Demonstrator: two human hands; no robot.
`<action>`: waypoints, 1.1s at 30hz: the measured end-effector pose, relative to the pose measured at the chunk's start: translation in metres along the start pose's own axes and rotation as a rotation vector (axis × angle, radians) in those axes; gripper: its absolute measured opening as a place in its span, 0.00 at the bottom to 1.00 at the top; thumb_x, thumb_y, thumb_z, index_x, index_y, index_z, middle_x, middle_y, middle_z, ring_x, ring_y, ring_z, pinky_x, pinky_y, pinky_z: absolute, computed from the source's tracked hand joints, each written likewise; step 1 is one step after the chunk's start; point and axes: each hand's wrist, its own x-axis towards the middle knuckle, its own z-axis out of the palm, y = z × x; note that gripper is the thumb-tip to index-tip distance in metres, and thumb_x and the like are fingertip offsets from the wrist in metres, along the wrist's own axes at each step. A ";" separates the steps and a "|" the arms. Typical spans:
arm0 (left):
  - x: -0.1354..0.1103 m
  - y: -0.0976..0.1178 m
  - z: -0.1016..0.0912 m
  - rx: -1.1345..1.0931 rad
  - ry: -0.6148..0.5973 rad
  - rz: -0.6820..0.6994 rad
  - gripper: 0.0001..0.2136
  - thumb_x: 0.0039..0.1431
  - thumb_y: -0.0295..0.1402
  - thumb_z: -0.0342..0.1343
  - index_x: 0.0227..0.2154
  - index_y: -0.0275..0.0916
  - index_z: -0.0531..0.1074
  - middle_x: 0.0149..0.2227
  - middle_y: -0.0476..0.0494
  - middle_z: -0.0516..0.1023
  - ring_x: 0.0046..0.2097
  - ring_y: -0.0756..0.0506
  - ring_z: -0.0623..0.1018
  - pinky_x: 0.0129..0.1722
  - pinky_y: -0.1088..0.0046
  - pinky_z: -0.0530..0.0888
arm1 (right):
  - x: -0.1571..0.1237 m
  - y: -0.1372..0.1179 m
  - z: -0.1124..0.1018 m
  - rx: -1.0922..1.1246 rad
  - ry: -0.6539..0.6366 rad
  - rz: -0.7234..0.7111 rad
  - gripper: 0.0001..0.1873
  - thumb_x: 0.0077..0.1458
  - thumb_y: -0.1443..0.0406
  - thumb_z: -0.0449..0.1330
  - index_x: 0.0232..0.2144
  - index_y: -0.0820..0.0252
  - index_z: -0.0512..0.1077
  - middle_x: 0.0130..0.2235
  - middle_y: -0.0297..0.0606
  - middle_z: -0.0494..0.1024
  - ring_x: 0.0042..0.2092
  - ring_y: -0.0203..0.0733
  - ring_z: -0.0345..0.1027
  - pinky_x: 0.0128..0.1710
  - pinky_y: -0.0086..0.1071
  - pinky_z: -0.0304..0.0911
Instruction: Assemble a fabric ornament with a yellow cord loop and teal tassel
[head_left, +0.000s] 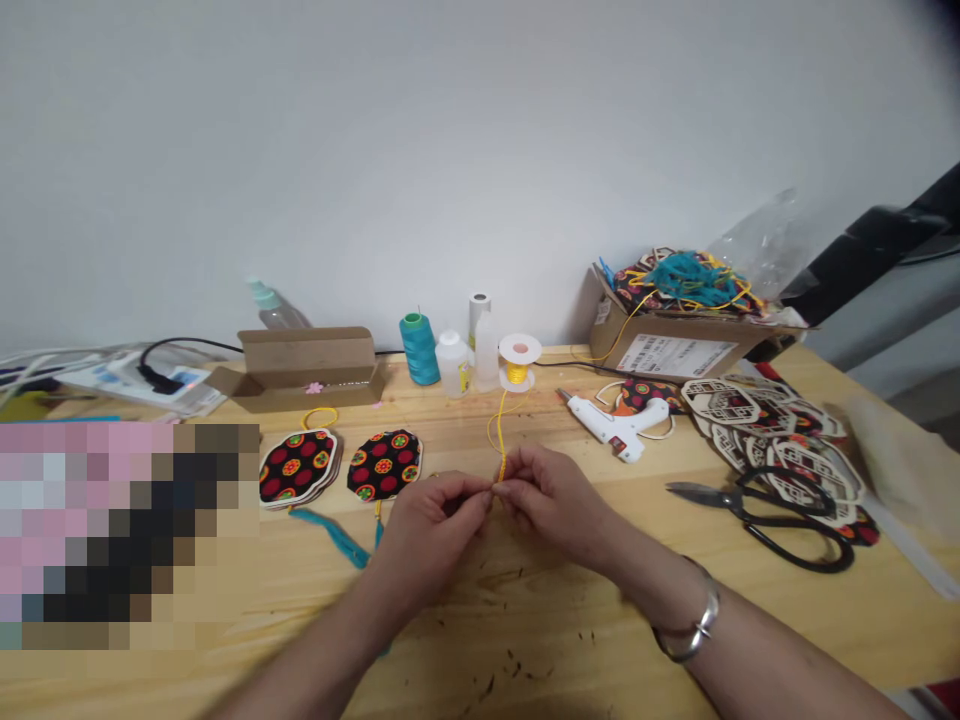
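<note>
In the head view, the left hand and right hand are meeting mid-bench, fingertips pinching shut on a yellow cord. The cord is running back to its spool near the far edge. The pinched end is too small to make out, and a blurred patch is hiding the left edge.

A craft workbench: thread spools beyond the right hand, glue gun and scissors to its right, fabric patches left.
</note>
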 end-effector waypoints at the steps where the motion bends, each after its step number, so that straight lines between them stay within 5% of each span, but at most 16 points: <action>1: 0.000 0.000 0.000 -0.032 -0.006 -0.034 0.08 0.48 0.30 0.53 0.26 0.39 0.78 0.21 0.51 0.75 0.25 0.51 0.70 0.26 0.78 0.64 | 0.001 -0.001 -0.001 0.017 -0.004 0.006 0.03 0.49 0.68 0.54 0.25 0.59 0.62 0.19 0.26 0.66 0.21 0.29 0.59 0.22 0.24 0.53; 9: 0.004 -0.008 -0.005 -0.450 -0.236 -0.177 0.06 0.48 0.33 0.57 0.25 0.36 0.76 0.18 0.52 0.70 0.21 0.55 0.66 0.20 0.81 0.60 | 0.004 -0.011 -0.010 0.280 -0.141 0.104 0.06 0.44 0.67 0.58 0.23 0.60 0.62 0.17 0.25 0.65 0.17 0.28 0.58 0.18 0.23 0.52; 16: 0.005 -0.009 -0.009 -0.482 -0.313 -0.209 0.06 0.48 0.34 0.58 0.25 0.36 0.76 0.17 0.51 0.71 0.19 0.56 0.65 0.19 0.82 0.58 | 0.003 -0.015 -0.014 0.373 -0.205 0.159 0.09 0.42 0.65 0.60 0.24 0.62 0.63 0.17 0.24 0.65 0.16 0.26 0.58 0.16 0.21 0.52; 33: 0.007 -0.011 -0.007 -0.497 -0.153 -0.198 0.07 0.48 0.34 0.59 0.24 0.35 0.75 0.17 0.52 0.70 0.20 0.56 0.64 0.19 0.82 0.59 | 0.003 -0.014 -0.016 0.303 -0.172 0.155 0.09 0.45 0.66 0.57 0.32 0.63 0.69 0.18 0.26 0.66 0.18 0.27 0.58 0.19 0.23 0.53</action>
